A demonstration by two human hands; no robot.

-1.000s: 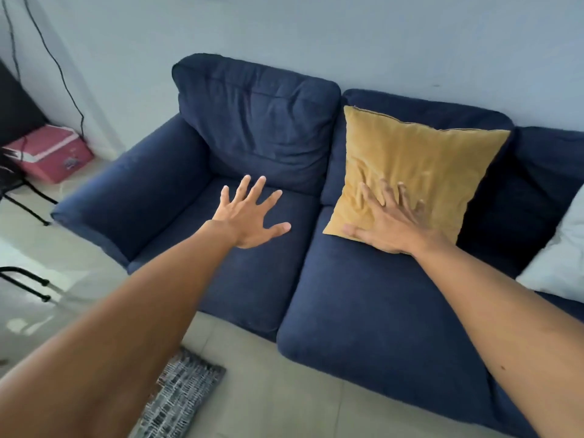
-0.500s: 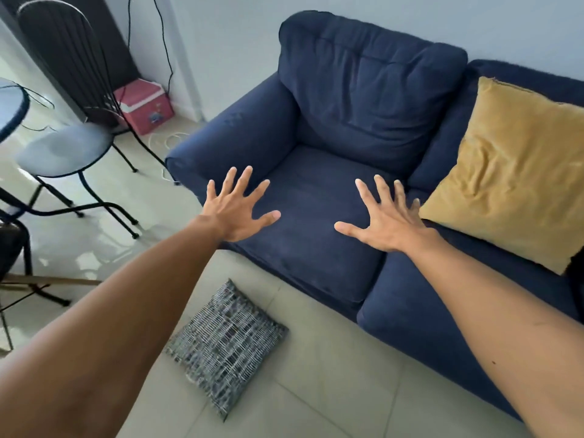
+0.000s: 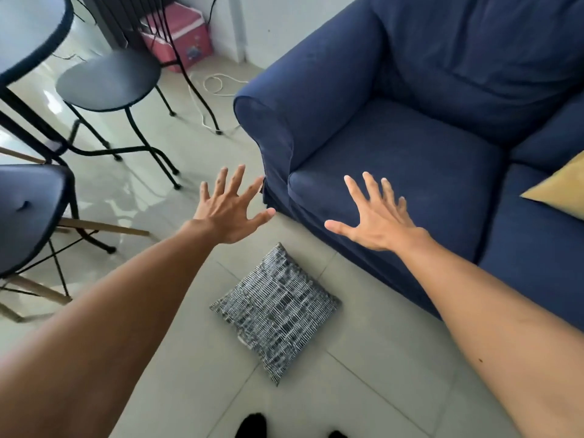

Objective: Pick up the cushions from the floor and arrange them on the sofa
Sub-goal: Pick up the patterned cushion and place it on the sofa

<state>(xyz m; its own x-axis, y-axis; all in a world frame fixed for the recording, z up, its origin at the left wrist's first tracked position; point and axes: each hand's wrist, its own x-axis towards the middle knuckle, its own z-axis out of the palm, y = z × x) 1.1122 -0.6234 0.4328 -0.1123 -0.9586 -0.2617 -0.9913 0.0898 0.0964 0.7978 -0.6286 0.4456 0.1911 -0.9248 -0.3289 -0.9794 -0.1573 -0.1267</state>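
Observation:
A black-and-white patterned cushion (image 3: 275,309) lies flat on the tiled floor just in front of the navy sofa (image 3: 410,159). My left hand (image 3: 232,207) hovers above the floor beyond the cushion, fingers spread, holding nothing. My right hand (image 3: 376,221) is stretched out over the front edge of the sofa's left seat, also spread and empty. A corner of the mustard cushion (image 3: 561,189) shows on the sofa at the right edge.
Two dark stools (image 3: 109,80) and a round table (image 3: 30,30) stand on the left with thin metal legs. A pink box (image 3: 180,34) sits by the wall, and a white cable (image 3: 210,86) trails on the floor near the sofa arm.
My right hand left the mustard cushion on the sofa. The view swung left and down, so the patterned floor cushion now lies below and between my hands.

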